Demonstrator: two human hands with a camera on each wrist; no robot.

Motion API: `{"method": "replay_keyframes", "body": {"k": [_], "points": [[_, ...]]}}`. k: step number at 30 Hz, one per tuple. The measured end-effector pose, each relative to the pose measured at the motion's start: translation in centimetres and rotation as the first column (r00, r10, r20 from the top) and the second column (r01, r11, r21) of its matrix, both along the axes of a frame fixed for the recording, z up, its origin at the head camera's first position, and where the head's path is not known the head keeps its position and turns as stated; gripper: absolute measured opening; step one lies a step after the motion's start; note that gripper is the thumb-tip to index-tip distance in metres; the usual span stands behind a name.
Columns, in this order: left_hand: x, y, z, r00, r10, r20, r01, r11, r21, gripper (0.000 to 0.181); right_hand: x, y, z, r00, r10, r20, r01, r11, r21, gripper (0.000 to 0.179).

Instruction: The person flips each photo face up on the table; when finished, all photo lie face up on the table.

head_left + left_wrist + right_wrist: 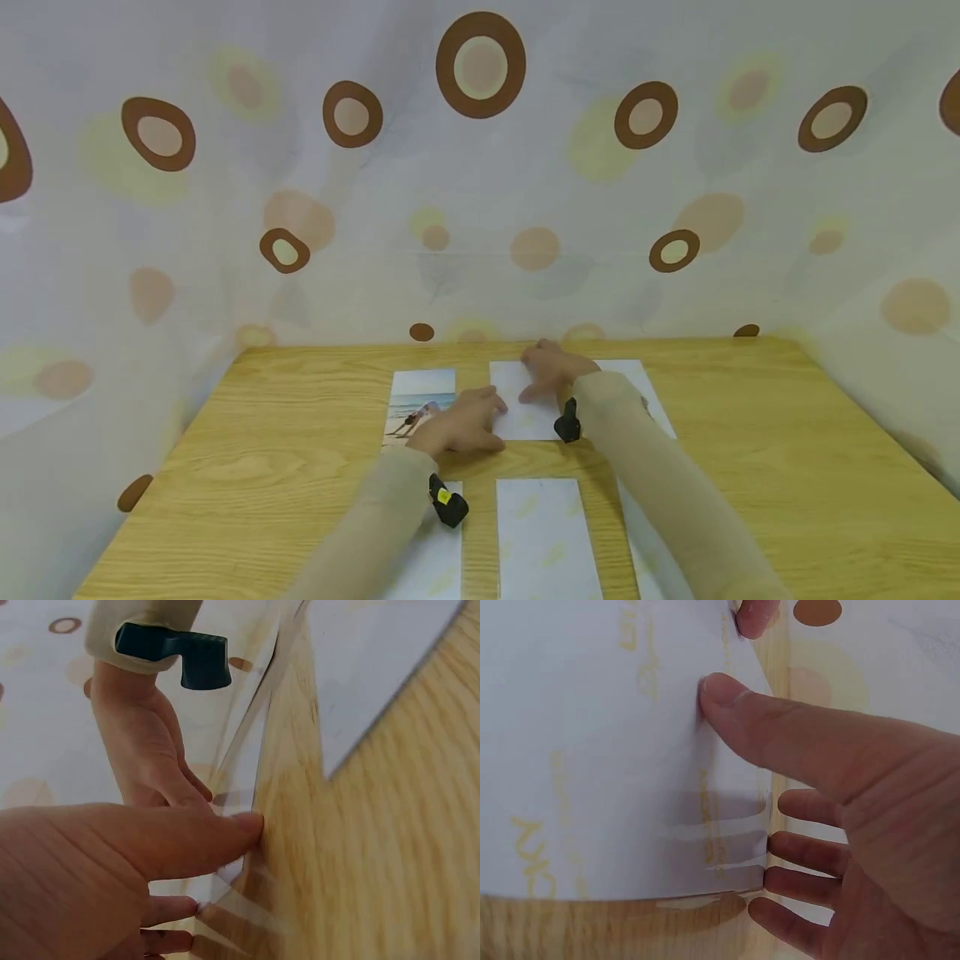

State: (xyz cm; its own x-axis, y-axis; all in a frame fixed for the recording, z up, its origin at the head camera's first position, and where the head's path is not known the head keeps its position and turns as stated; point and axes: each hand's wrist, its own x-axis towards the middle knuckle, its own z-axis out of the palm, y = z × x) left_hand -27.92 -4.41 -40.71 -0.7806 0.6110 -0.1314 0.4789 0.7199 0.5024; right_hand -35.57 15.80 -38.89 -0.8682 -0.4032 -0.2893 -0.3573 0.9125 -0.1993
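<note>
A white sheet with faint yellow print lies at the back middle of the wooden table. My right hand reaches over its far side. In the right wrist view the thumb rests on the sheet, while extended fingers touch its edge. At the sheet's left side is my left hand, its thumb and fingers spread and fairly straight by the edge. Left of that hand lies a beach photo, face up and partly covered by it.
Another white sheet lies at the back right, partly under my right forearm. Nearer me are more white sheets: one at the left, one in the middle, one at the right. A dotted curtain hangs behind the table.
</note>
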Motion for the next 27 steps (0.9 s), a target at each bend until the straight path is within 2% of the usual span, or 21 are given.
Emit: {"method": "replay_keyframes", "body": {"k": [2, 6, 13, 17, 20, 22, 25, 27], "points": [[0.1, 0.4, 0.1, 0.999, 0.017, -0.035, -0.019, 0.999, -0.042, 0.045, 0.0, -0.1, -0.1, 0.999, -0.047, 0.015, 0.047, 0.999, -0.008, 0.079], [0.3, 0.7, 0.2, 0.997, 0.036, -0.061, -0.04, 0.997, -0.064, 0.044, 0.0, -0.1, -0.1, 0.994, -0.108, 0.033, 0.108, 0.994, -0.002, 0.082], [0.1, 0.4, -0.1, 0.995, 0.084, -0.06, -0.087, 0.995, -0.041, 0.049, -0.1, -0.3, 0.0, 0.997, -0.072, 0.006, 0.072, 0.996, -0.049, 0.083], [0.0, 0.4, -0.1, 0.988, 0.136, -0.073, -0.14, 0.989, -0.049, 0.069, -0.4, 0.0, -0.2, 0.998, -0.061, -0.015, 0.06, 0.995, -0.079, 0.079], [0.1, 0.9, 0.0, 0.974, 0.204, -0.098, -0.21, 0.976, -0.056, 0.09, -0.7, 0.4, -0.3, 0.997, -0.055, -0.055, 0.048, 0.992, -0.119, 0.068], [0.3, 1.2, 0.1, 0.958, 0.265, -0.109, -0.271, 0.962, -0.041, 0.098, -1.0, 0.6, -0.3, 0.995, -0.051, -0.081, 0.036, 0.984, -0.174, 0.058], [0.7, 1.6, 0.2, 0.934, 0.354, -0.057, -0.35, 0.934, 0.074, 0.097, -1.2, 0.9, -0.3, 0.993, -0.038, -0.112, 0.009, 0.968, -0.25, 0.048], [0.8, 1.7, 0.3, 0.92, 0.392, -0.005, -0.387, 0.908, 0.158, 0.076, -1.3, 1.2, -0.3, 0.993, -0.039, -0.107, 0.005, 0.954, -0.301, 0.046]]}}
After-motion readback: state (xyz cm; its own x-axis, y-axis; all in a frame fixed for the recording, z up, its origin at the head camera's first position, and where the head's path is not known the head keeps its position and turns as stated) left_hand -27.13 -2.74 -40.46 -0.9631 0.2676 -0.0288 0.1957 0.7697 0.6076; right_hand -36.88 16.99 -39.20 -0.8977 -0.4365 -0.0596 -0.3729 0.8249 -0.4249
